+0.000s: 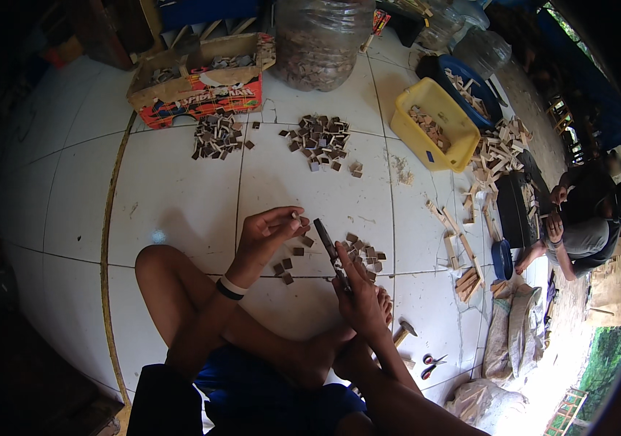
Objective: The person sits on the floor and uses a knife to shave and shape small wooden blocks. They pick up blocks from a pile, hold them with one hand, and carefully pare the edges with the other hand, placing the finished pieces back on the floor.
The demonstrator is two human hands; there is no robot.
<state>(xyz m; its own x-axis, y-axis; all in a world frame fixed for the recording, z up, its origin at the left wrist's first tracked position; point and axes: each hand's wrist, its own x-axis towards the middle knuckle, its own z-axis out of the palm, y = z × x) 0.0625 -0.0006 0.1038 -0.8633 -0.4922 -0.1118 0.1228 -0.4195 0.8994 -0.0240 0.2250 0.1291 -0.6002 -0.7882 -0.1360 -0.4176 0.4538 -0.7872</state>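
Raised above the tiled floor, my left hand (pixel 270 232) pinches a small wooden piece (pixel 296 216) between thumb and fingertips. My right hand (pixel 360 298) is wrapped round a long, dark, flat bar-shaped tool (pixel 325 236), tilted up to the left, with whitish marks near the grip. Its tip is close to the small piece, with a slight gap between them. Below and behind my hands lie several small dark-faced wooden squares (pixel 287 263), and more of them (pixel 365 254) sit just beyond my right hand, partly covered by it.
Two heaps of wooden squares, a left one (pixel 217 136) and a right one (pixel 321 139), lie ahead. Behind stand a cardboard box (pixel 201 98), a clear plastic container (pixel 317 51) and a yellow basin (pixel 426 156). Wood strips (pixel 463 240), a hammer (pixel 405 332), scissors (pixel 432 365) and another person (pixel 579 225) are at right.
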